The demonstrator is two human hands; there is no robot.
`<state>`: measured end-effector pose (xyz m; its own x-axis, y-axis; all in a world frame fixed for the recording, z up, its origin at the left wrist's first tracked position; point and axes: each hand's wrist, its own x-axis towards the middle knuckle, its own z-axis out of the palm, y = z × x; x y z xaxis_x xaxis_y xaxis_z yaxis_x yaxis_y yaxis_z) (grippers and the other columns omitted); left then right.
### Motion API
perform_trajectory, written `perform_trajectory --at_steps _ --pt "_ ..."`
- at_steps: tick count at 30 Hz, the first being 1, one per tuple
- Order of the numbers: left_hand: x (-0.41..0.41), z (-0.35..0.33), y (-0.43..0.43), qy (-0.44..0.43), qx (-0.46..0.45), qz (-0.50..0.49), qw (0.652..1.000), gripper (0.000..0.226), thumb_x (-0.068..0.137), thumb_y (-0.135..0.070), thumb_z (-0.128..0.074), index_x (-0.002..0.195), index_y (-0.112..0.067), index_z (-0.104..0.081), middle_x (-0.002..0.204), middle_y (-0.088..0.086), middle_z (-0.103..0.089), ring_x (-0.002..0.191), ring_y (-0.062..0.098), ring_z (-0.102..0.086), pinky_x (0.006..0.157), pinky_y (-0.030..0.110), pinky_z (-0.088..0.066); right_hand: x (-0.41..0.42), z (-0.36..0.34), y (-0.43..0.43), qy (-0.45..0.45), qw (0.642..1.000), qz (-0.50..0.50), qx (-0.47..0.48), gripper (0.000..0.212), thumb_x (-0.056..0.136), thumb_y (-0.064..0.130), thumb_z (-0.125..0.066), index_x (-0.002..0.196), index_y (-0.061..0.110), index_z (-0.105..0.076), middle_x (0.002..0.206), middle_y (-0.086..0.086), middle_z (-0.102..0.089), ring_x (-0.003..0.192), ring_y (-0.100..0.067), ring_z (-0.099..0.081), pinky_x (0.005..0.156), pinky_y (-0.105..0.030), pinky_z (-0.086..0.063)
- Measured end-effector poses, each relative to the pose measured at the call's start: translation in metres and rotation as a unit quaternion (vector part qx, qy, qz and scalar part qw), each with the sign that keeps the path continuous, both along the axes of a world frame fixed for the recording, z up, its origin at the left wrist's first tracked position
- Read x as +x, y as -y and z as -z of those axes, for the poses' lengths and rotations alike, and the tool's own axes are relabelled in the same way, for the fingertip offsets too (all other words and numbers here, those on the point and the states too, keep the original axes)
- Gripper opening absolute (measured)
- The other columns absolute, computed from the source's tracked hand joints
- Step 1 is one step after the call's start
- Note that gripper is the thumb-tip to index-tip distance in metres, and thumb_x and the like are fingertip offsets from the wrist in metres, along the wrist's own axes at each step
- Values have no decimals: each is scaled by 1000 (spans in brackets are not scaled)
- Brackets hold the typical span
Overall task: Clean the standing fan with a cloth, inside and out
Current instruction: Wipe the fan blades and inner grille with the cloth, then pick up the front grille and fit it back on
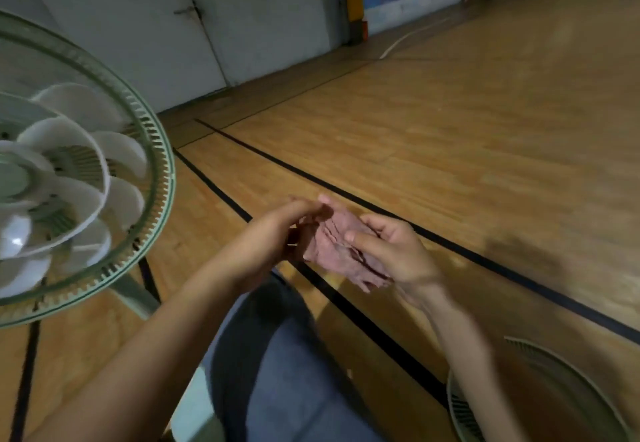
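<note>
Fingers (304, 207) of the left hand (273, 233) and right hand (391, 251) pinch a pink cloth (337, 249) between them, bunched, soft and light; best gripped folded into a pad. At far left the fan (104, 178) stands open-fronted, pale blades (69, 150) exposed, probably fragile; steady it by its green rim.

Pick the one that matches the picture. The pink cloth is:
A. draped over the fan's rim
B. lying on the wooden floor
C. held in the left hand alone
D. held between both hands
D: the cloth is bunched between the left hand and the right hand, both gripping it above the floor, to the right of the fan and not touching it.
</note>
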<state>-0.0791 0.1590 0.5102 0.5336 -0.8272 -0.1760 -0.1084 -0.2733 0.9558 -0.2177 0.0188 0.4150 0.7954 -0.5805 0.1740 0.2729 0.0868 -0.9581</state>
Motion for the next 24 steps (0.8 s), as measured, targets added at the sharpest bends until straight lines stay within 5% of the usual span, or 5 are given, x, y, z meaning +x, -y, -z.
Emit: perform_trajectory --at_steps 2,6,11,17,24 --pt "-10 11 21 53 38 -1 998 59 91 -55 -78 122 -6 -70 94 7 -78 80 21 -73 79 42 -57 -8 12 12 -19 999 35 0 12 97 8 -73 103 -3 -73 98 -25 -76 83 -33 -70 75 -43 -54" --pt "-17 37 56 62 66 12 996 38 103 -24 -75 124 7 -69 98 19 -77 76 25 -73 71 36 -61 -23 36 30 -32 996 83 28 12 80 26 -85 78 19 -75 76 -12 -68 69 -25 -62 63 -36 -48" --pt "-20 74 86 16 76 11 997 31 107 -19 -68 124 7 -69 90 12 -70 68 18 -64 59 25 -54 -47 80 52 8 986 65 152 16 79 21 -89 92 22 -81 100 -14 -80 93 -30 -79 63 -34 -60" --pt "-25 132 107 -65 83 37 994 40 109 -25 -66 137 4 -66 114 20 -76 99 30 -71 89 42 -58 -67 130 65 21 962 60 267 18 85 12 -84 100 4 -78 96 -15 -80 88 -27 -80 72 -35 -62" --pt "-31 206 115 -51 187 47 980 38 106 -27 -72 128 4 -69 92 10 -79 72 18 -75 66 33 -67 -88 184 55 -5 942 0 335 33 109 7 -46 132 -3 -68 133 -28 -68 129 -42 -64 107 -50 -55"
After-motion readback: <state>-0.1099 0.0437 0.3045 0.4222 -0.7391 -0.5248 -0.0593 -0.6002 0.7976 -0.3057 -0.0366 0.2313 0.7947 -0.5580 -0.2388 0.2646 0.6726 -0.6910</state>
